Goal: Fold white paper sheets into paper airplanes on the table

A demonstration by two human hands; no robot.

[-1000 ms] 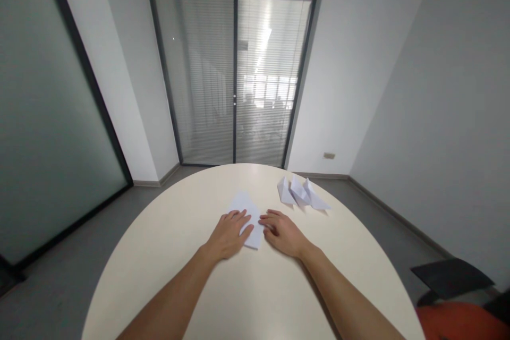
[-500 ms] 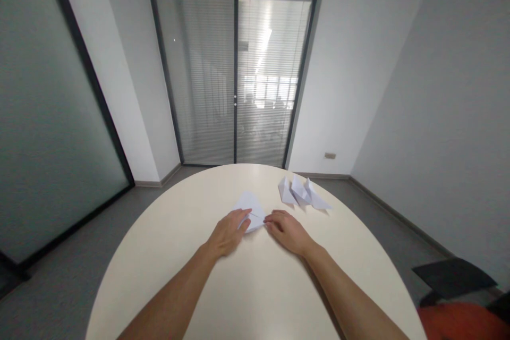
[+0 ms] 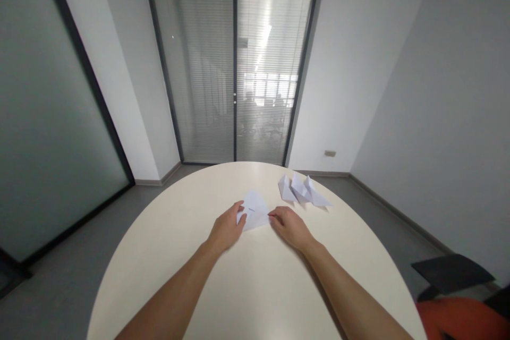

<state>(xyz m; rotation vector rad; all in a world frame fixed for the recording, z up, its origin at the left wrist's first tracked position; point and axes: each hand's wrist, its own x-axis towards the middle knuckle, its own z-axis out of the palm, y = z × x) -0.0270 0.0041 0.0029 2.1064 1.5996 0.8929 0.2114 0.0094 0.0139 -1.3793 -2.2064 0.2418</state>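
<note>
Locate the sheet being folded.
Head view: the sheet lies on the round table near centre, between the left hand and right hand, both touching it; folded planes sit behind it to the right.

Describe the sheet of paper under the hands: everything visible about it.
The white folded paper sheet lies flat on the round cream table, near its middle, ahead of the person. It looks like thin plain office paper, folded to a roughly triangular shape with its point towards the far edge and a faint crease line across it. The left hand presses fingertips on its left edge; the right hand touches its right corner. It lies apart from the other folded papers to the right.
</note>
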